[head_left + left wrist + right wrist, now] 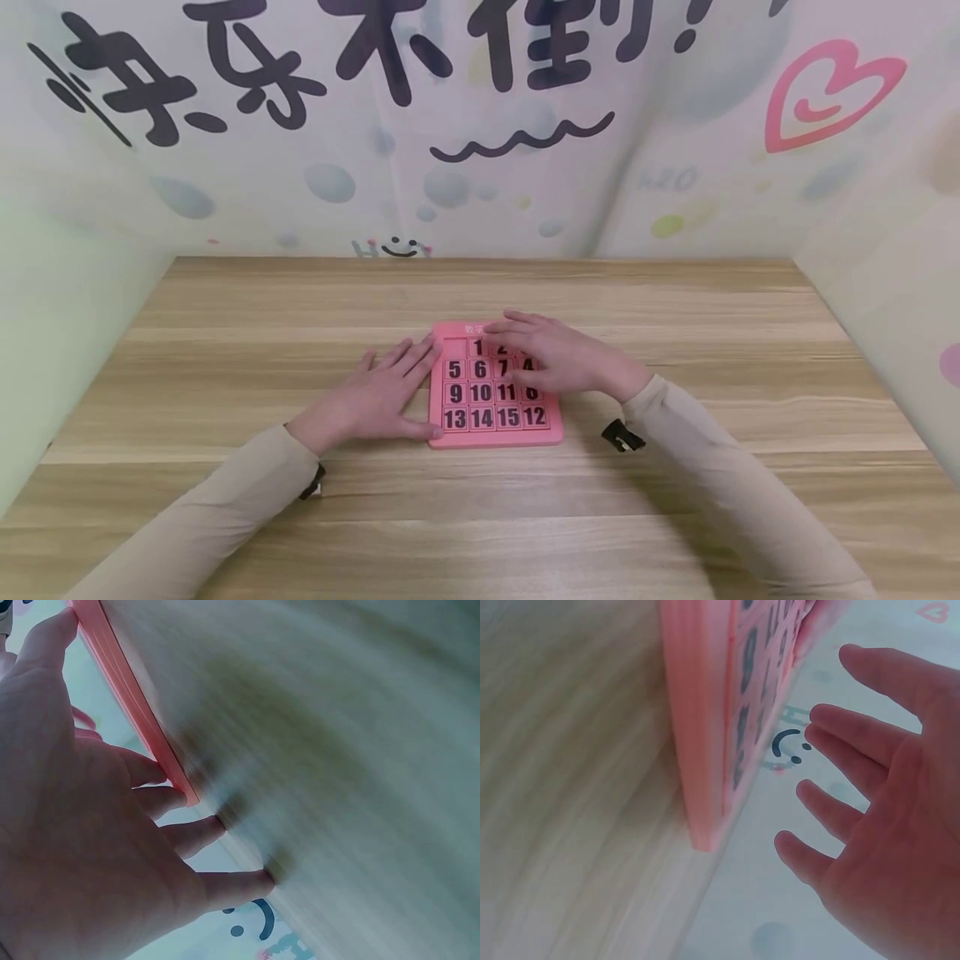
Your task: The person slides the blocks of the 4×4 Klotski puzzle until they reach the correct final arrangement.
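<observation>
A pink sliding number puzzle (495,439) lies flat on the table. Its black-numbered tiles sit in rows, and the top-left recess (454,347) holds no tile. My left hand (371,396) rests along the puzzle's left side with fingers spread; in the left wrist view, the thumb and some fingertips touch the pink edge (135,705), while other fingertips reach the tabletop. Over the upper right tiles is my right hand (562,354), its fingers extended and covering part of the top rows. The right wrist view shows that hand (900,795) raised above the puzzle (694,727), holding nothing.
The wood-grain table (480,525) extends around the puzzle on all sides. Behind it stands a white wall (495,208) with black characters, bubbles and a pink heart (832,96). Pale side walls close in the left and right. Both wrists carry small black devices (622,436).
</observation>
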Demonstrator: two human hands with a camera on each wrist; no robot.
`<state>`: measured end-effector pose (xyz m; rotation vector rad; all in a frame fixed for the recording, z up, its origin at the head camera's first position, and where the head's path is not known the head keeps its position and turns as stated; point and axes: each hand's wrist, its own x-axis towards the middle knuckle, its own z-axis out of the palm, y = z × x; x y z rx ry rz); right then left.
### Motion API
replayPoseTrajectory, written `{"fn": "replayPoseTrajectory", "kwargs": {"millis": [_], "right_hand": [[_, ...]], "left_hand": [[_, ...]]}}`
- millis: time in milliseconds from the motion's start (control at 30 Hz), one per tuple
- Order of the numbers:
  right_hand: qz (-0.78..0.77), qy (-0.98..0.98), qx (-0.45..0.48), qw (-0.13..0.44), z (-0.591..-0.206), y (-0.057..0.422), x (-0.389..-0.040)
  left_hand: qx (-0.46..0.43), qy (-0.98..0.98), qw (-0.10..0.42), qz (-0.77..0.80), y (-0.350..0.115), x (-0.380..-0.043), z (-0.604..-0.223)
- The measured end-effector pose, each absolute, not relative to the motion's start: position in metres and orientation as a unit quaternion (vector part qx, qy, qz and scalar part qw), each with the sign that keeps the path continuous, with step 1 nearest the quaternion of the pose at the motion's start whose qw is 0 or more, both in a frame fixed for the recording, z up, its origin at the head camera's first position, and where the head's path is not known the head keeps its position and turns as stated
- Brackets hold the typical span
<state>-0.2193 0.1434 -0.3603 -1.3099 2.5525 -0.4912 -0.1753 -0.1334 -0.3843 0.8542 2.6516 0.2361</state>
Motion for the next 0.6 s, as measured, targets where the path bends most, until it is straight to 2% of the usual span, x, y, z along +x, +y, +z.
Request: {"fn": "replayPoseTrajectory", "kwargs": {"millis": [600], "right_hand": [[-0.149, 0.873, -0.441, 0.143, -0.372, 0.145, -0.219]], "left_hand": [[0.301, 0.935, 0.170, 0.084, -0.135, -0.176, -0.387]]}}
